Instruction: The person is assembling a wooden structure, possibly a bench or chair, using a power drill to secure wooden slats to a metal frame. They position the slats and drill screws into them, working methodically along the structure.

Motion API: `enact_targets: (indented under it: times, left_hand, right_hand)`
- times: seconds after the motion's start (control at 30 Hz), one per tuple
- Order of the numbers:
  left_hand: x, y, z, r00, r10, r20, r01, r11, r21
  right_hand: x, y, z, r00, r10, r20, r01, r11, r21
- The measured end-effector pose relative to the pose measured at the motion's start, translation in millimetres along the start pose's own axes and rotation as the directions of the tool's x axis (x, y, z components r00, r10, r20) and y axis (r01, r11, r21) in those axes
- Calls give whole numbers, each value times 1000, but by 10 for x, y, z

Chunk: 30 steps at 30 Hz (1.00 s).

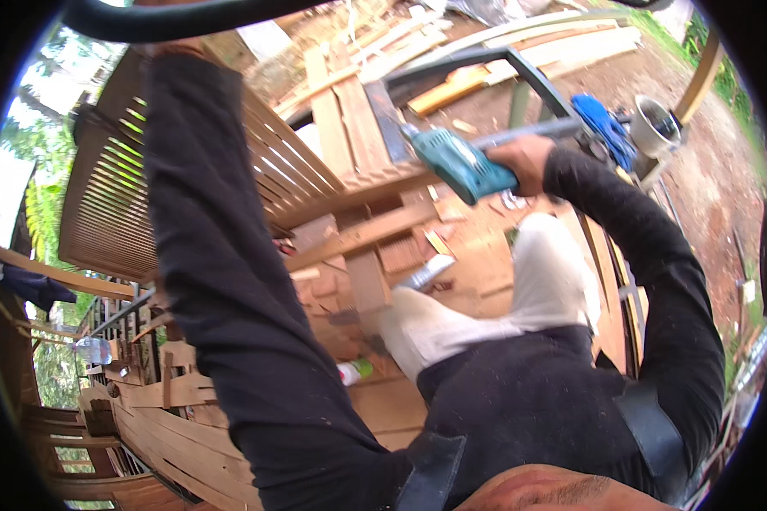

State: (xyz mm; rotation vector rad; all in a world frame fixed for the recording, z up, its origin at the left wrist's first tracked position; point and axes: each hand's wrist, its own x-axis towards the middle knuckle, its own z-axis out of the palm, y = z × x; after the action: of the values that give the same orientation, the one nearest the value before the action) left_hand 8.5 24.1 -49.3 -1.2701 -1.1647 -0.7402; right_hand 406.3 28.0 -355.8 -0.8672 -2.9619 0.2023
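My right hand [524, 163] is wrapped round a teal power drill [462, 162], whose front end points to the upper left. The drill is over the near edge of a dark metal frame [528, 129]. My left arm reaches far up along a slatted wooden panel [102, 200]. Only a little of my left hand [177, 46] shows near the top edge; its fingers are hidden behind a dark band. More wooden slats [285, 157] run between my left arm and the drill, joined to a long wooden rail [358, 192].
Wood offcuts lie below the rail, with a white and green can [354, 370] near my left arm. Loose planks [571, 47] are stacked at the back. To the right are a blue cloth or glove [603, 123] and a white bucket [654, 126]. A clear jug [94, 350] stands far left.
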Motion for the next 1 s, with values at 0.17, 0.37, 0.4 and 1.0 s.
enact_targets:
  times: [0.17, 0.37, 0.4, 1.0]
  left_hand:
    - [106, -63, -31, 919, -331, 214, 330, 943, 45]
    - [124, 191, -413, 872, -391, 293, 428, 901, -72]
    - [114, 192, -407, 869, -393, 300, 430, 900, -69]
    - [215, -338, 4, 910, -259, 324, 269, 963, 12]
  right_hand:
    - [-59, -263, 223, 986, 35, -162, -44, 998, -49]
    - [-177, -427, 179, 981, 139, -137, -135, 990, 40]
    - [-179, -444, 155, 981, 166, -103, -163, 986, 39]
    - [-1811, 3, 937, 612, 568, -550, -533, 810, 243]
